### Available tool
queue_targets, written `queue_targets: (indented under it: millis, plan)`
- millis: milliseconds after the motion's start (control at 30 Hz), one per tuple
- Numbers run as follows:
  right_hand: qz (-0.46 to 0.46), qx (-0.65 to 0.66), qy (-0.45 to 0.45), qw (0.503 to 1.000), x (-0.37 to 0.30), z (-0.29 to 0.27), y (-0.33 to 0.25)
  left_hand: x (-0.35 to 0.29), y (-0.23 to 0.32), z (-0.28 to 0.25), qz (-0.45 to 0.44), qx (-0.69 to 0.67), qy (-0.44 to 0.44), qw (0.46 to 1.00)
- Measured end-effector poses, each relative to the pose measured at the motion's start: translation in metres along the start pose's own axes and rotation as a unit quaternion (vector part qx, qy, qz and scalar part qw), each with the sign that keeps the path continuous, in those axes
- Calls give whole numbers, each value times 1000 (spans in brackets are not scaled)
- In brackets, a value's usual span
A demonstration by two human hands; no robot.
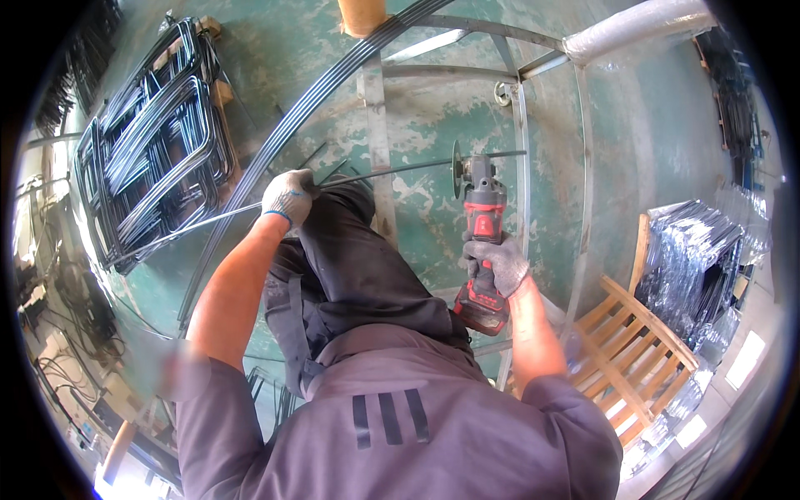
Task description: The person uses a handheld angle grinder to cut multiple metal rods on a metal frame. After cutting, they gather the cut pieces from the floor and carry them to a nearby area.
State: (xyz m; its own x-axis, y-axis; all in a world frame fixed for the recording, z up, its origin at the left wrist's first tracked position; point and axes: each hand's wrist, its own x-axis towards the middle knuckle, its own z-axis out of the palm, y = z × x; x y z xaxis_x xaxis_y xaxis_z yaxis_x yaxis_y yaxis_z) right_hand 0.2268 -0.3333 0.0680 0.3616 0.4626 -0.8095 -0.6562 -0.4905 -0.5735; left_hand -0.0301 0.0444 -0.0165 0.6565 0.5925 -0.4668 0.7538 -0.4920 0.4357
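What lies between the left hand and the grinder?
In the head view, a thin rod runs from the left hand to the grinder; a knee and metal bar also lie between.

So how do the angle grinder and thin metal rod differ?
The angle grinder is red and dark grey; the thin metal rod is plain grey. The grinder is short and bulky, the rod long and slender. The grinder points away from you; the rod runs crosswise. Both are gripped.

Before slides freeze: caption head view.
Gloved left hand grips a metal rod; gloved right hand holds a red-and-grey angle grinder near it.
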Motion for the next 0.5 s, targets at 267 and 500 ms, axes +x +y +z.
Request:
queue_targets:
  millis: [267, 500]
  plan:
    - [-34, -30, -10, 999, -7, 12, -39, -7, 0, 0, -10, -24, -7, 1000]
    - [-5, 16, -27, 999, -11, 18, -50, -11, -1, 11, 26, 94, 8, 995]
